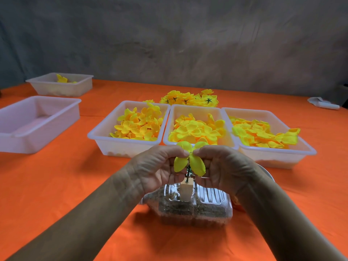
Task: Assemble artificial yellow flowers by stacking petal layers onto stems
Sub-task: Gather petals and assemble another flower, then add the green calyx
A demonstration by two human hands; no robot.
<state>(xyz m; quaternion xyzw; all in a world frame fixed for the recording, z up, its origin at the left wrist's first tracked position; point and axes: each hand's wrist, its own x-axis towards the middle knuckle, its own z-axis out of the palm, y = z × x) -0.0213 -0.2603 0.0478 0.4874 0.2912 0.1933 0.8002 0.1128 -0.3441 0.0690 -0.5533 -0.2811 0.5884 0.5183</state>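
A yellow petal layer [189,160] is pinched between two bare hands at the centre of the view, above an orange tablecloth [56,185]. The left hand [160,166] and the right hand [224,166] are brought together, fingertips nearly touching over the middle of the petal layer, with fingers curled around it from either side. Below the petals, a thin green stem [188,171] is seen standing upright, set into a small tan block [186,191]. The block is fixed on a clear plastic bottle [194,206] that is laid on its side and partly filled with sand-like grains, just in front of the person. Behind the hands, three translucent white trays are lined up side by side, touching: the left tray [98,137], the middle tray [169,129] and the right tray [308,150], each filled with loose yellow petals. Beyond them, a heap of finished yellow flowers [190,98] is piled on the cloth, some turned over so that green star-shaped backs are shown. To the far left, a large translucent tray [11,144] is placed, and behind it a smaller tray [47,87] containing a few yellow pieces. A pale object [323,103], too blurred to identify, is seen at the far right edge. A grey backdrop [169,34] is hung behind the table.
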